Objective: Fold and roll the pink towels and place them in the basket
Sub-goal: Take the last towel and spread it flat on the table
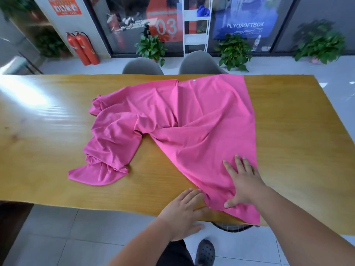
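A large pink towel (192,120) lies crumpled across the wooden table (48,150), flatter on its right half and bunched on its left. My right hand (243,184) presses flat on the towel's near right part, fingers spread. At the towel's near edge my left hand (185,210) rests on the table by the front edge, its fingertips touching the cloth. A dark wire basket (232,227) shows just under the table's front edge, mostly hidden.
Two grey chairs (143,67) stand at the table's far side. Potted plants (234,51), two red fire extinguishers (83,48) and a white shelf stand along the glass wall behind. My shoe (205,253) is on the tiled floor below.
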Tool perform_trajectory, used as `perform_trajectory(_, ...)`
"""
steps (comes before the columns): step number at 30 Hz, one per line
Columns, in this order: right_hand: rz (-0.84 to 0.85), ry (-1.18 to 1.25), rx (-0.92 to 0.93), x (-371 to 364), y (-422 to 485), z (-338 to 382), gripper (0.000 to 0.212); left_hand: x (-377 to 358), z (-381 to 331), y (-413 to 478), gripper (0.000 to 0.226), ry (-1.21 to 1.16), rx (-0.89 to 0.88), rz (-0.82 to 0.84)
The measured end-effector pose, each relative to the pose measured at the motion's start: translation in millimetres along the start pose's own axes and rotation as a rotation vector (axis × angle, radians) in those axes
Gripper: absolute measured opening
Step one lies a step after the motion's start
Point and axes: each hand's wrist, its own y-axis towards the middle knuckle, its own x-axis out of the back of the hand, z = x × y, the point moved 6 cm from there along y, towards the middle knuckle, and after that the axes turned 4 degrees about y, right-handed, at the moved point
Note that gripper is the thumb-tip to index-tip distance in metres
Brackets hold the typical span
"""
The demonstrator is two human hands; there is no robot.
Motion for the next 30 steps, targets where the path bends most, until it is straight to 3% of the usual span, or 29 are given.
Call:
perform_trajectory(2, -0.016, 0.003, 0.069, 2.1, -4.8, 10.9, 0.16, 6.6, -5.5, 3.2, 0.048, -0.053, 0.064, -0.039)
perform_trajectory(4, -0.068, 0.068, 0.115, 5.1, -7.6, 21.7, 0.146, 14.5, 6.0, 8.5, 0.055, -0.103, 0.241, -0.055)
perform_trajectory(7, -0.094, 0.117, 0.071, -0.3, -9.9, 27.0, 0.131, 13.7, 26.1, 3.3, 0.071, -0.133, 0.407, 0.074)
perform_trajectory(13, -0.06, 0.034, -0.026, -18.3, -20.8, 7.2, 0.146, -8.9, 12.2, -21.0, 0.068, 0.001, 0.301, 0.091)
perform_trajectory(18, -0.038, -0.071, 0.108, -17.8, -23.3, 22.5, 0.154, -8.4, 11.4, -20.8, 0.066, -0.099, 0.406, 0.035)
perform_trajectory(24, 0.11, -0.124, 0.054, -23.1, -24.1, 12.1, 0.165, -8.7, 36.6, -47.4, 0.066, -0.221, 0.674, 0.114)
perform_trajectory(30, 0.017, -0.016, 0.207, 5.7, -7.1, 73.1, 0.138, 4.8, 81.0, -77.8, 0.071, -0.209, 0.824, 0.135)
